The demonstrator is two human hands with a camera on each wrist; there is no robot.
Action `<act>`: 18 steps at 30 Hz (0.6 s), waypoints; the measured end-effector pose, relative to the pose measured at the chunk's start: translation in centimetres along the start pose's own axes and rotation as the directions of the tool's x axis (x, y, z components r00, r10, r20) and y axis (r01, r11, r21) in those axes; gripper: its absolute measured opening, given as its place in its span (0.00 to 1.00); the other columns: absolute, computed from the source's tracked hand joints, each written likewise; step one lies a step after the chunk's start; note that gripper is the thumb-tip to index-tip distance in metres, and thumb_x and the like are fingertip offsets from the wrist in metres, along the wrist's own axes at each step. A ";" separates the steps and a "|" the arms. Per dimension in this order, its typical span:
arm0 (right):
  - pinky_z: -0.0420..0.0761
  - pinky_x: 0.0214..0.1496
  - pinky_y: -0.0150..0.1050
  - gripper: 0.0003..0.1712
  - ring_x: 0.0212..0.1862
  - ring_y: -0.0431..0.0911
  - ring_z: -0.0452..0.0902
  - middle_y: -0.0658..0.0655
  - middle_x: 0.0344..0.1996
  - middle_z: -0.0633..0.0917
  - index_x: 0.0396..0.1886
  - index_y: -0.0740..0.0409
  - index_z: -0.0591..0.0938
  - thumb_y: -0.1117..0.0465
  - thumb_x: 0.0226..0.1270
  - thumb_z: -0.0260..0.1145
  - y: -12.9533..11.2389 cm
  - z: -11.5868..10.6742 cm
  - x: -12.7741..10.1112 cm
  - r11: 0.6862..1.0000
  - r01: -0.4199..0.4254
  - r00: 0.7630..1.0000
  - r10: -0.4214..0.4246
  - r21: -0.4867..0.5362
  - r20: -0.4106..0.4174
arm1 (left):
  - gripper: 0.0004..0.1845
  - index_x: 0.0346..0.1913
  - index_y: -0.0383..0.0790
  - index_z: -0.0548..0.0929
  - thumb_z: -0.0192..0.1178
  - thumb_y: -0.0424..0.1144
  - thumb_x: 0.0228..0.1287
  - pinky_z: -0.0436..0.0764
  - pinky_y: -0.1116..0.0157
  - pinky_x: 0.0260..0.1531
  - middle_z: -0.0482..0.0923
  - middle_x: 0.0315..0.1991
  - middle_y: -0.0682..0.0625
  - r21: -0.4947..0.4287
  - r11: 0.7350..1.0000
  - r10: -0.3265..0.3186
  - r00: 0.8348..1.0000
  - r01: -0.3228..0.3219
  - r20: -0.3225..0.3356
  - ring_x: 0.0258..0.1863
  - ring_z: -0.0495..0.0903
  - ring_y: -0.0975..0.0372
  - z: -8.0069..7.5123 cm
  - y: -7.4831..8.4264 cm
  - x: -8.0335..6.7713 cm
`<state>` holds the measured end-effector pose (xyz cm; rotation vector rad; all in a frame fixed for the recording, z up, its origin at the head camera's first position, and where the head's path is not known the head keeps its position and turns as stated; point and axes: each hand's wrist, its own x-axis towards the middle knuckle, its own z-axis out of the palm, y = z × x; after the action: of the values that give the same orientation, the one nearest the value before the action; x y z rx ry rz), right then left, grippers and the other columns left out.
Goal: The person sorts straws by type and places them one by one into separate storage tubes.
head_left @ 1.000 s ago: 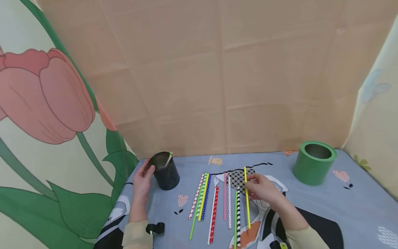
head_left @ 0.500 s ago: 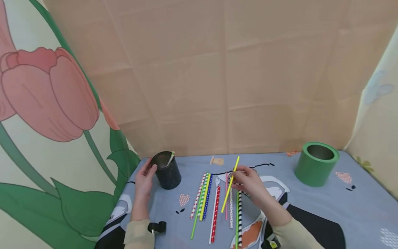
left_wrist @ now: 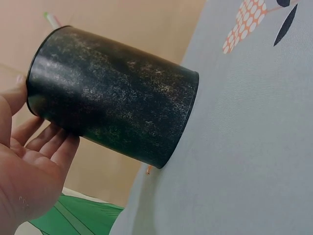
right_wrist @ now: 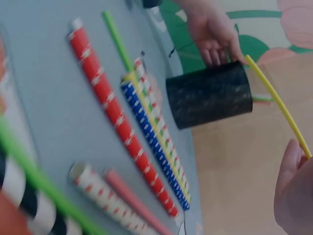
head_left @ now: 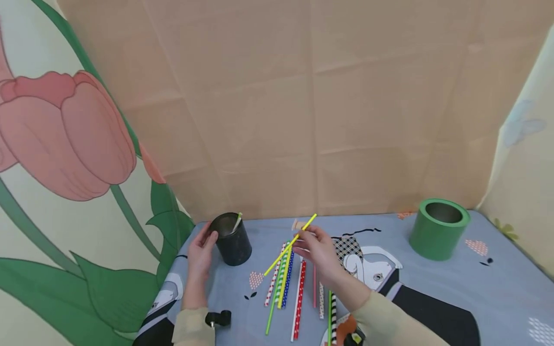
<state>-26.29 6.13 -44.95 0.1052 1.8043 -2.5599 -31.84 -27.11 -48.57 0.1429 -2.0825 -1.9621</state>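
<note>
A person's right hand [head_left: 318, 247] pinches a plain yellow straw [head_left: 291, 245], held tilted above a row of patterned paper straws [head_left: 283, 274] on the grey printed cloth [head_left: 433, 293]. The left hand [head_left: 200, 250], fingers loosely curved, cups the side of a black metal cup [head_left: 231, 239]. A green cup [head_left: 438, 229] stands well apart at right.

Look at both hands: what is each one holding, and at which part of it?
The right hand pinches a plain yellow straw near its upper end. The left hand steadies the black cup, fingers against its side, thumb near the rim.
</note>
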 end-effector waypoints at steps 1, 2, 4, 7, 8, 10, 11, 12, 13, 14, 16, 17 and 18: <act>0.88 0.54 0.41 0.15 0.48 0.50 0.88 0.62 0.48 0.86 0.61 0.66 0.75 0.61 0.83 0.61 -0.1 0.3 0.1 1.000 0.001 1.000 -0.001 0.021 -0.005 | 0.33 0.81 0.39 0.69 0.64 0.44 0.80 0.64 0.50 0.78 0.67 0.79 0.39 -0.003 1.000 -0.001 1.000 0.001 0.001 0.78 0.66 0.50 0.0 0.0 0.0; 0.88 0.54 0.41 0.16 0.48 0.49 0.88 0.61 0.48 0.86 0.60 0.65 0.75 0.60 0.83 0.61 -0.2 0.6 0.1 0.999 -0.001 1.000 0.002 0.041 -0.015 | 0.33 0.81 0.39 0.69 0.64 0.44 0.80 0.64 0.50 0.78 0.67 0.79 0.39 -0.005 1.000 -0.004 1.000 0.004 0.002 0.78 0.66 0.50 -0.1 0.0 -0.1; 0.88 0.54 0.41 0.15 0.47 0.47 0.88 0.60 0.47 0.86 0.59 0.65 0.76 0.60 0.83 0.63 -0.4 1.2 0.3 0.996 0.002 0.999 0.001 0.088 -0.037 | 0.33 0.81 0.40 0.69 0.64 0.45 0.80 0.64 0.50 0.78 0.67 0.79 0.40 -0.007 1.000 -0.005 1.000 0.005 0.004 0.78 0.66 0.51 -0.2 0.0 -0.1; 0.88 0.54 0.40 0.14 0.45 0.45 0.89 0.57 0.45 0.88 0.59 0.66 0.76 0.62 0.82 0.63 -0.7 2.2 0.4 0.989 0.024 0.998 -0.014 0.147 -0.069 | 0.34 0.81 0.39 0.69 0.64 0.45 0.80 0.64 0.50 0.78 0.67 0.79 0.40 0.002 1.000 -0.006 1.000 0.006 0.003 0.78 0.66 0.50 -0.3 0.0 -0.1; 0.88 0.53 0.40 0.14 0.45 0.45 0.89 0.57 0.44 0.88 0.59 0.66 0.76 0.62 0.82 0.62 -0.8 2.5 0.4 0.987 0.038 0.997 -0.027 0.158 -0.074 | 0.34 0.81 0.39 0.69 0.64 0.45 0.80 0.64 0.49 0.77 0.68 0.79 0.40 0.006 1.000 -0.002 1.000 0.002 -0.001 0.78 0.66 0.49 -0.3 -0.1 0.0; 0.89 0.53 0.40 0.13 0.44 0.44 0.89 0.57 0.43 0.89 0.58 0.67 0.76 0.64 0.82 0.60 -0.8 3.2 0.4 0.982 0.062 0.996 -0.049 0.176 -0.080 | 0.33 0.81 0.39 0.70 0.65 0.45 0.80 0.65 0.49 0.77 0.69 0.79 0.40 0.006 1.000 0.001 1.000 -0.001 -0.008 0.77 0.67 0.50 -0.2 -0.2 0.1; 0.89 0.52 0.39 0.13 0.44 0.44 0.89 0.57 0.43 0.89 0.58 0.67 0.76 0.65 0.82 0.60 -0.8 3.5 0.3 0.981 0.071 0.995 -0.057 0.181 -0.082 | 0.33 0.81 0.39 0.70 0.65 0.45 0.80 0.65 0.49 0.77 0.69 0.78 0.40 0.007 1.000 0.004 1.000 -0.004 -0.011 0.77 0.68 0.49 -0.2 -0.2 0.1; 0.89 0.52 0.39 0.12 0.43 0.44 0.89 0.57 0.43 0.89 0.58 0.67 0.76 0.65 0.82 0.60 -0.7 3.8 0.2 0.980 0.080 0.995 -0.066 0.183 -0.080 | 0.33 0.81 0.39 0.70 0.65 0.45 0.79 0.65 0.49 0.77 0.69 0.78 0.39 0.007 1.000 0.009 1.000 -0.009 -0.013 0.77 0.68 0.49 -0.2 -0.2 0.2; 0.89 0.51 0.39 0.12 0.43 0.44 0.89 0.57 0.43 0.89 0.57 0.67 0.76 0.65 0.81 0.60 -0.5 4.2 0.2 0.979 0.085 0.994 -0.071 0.185 -0.079 | 0.33 0.80 0.39 0.71 0.65 0.45 0.79 0.65 0.49 0.77 0.69 0.78 0.39 0.007 1.000 0.013 1.000 -0.013 -0.015 0.77 0.68 0.49 -0.1 -0.2 0.2; 0.89 0.51 0.39 0.12 0.43 0.45 0.89 0.57 0.43 0.89 0.57 0.67 0.75 0.65 0.81 0.60 -0.3 4.5 0.1 0.979 0.089 0.994 -0.076 0.181 -0.077 | 0.33 0.80 0.39 0.71 0.65 0.45 0.79 0.65 0.49 0.77 0.69 0.78 0.39 0.007 1.000 0.015 1.000 -0.015 -0.017 0.77 0.68 0.49 -0.1 -0.3 0.2; 0.89 0.51 0.40 0.12 0.43 0.45 0.89 0.57 0.43 0.90 0.57 0.67 0.75 0.66 0.81 0.61 0.1 5.0 -0.2 0.980 0.093 0.994 -0.081 0.176 -0.074 | 0.33 0.80 0.38 0.71 0.65 0.45 0.79 0.65 0.49 0.77 0.69 0.78 0.38 0.006 1.000 0.020 1.000 -0.019 -0.018 0.77 0.68 0.49 0.0 -0.3 0.2; 0.89 0.51 0.40 0.12 0.43 0.46 0.89 0.58 0.43 0.90 0.57 0.67 0.75 0.66 0.81 0.62 0.4 5.3 -0.3 0.981 0.096 0.994 -0.085 0.170 -0.075 | 0.33 0.80 0.38 0.71 0.65 0.44 0.79 0.65 0.49 0.77 0.69 0.78 0.38 0.006 1.000 0.022 1.000 -0.021 -0.020 0.77 0.68 0.48 0.0 -0.3 0.2; 0.89 0.51 0.41 0.13 0.43 0.46 0.89 0.58 0.44 0.90 0.58 0.67 0.75 0.66 0.81 0.62 0.6 5.5 -0.4 0.981 0.102 0.993 -0.091 0.163 -0.074 | 0.32 0.80 0.38 0.71 0.65 0.44 0.79 0.65 0.49 0.77 0.69 0.78 0.38 0.005 1.000 0.024 1.000 -0.024 -0.018 0.77 0.68 0.48 0.0 -0.3 0.2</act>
<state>-26.11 0.68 -43.68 0.1075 1.6521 -2.8045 -32.03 -27.16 -48.85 0.1350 -2.0684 -1.9347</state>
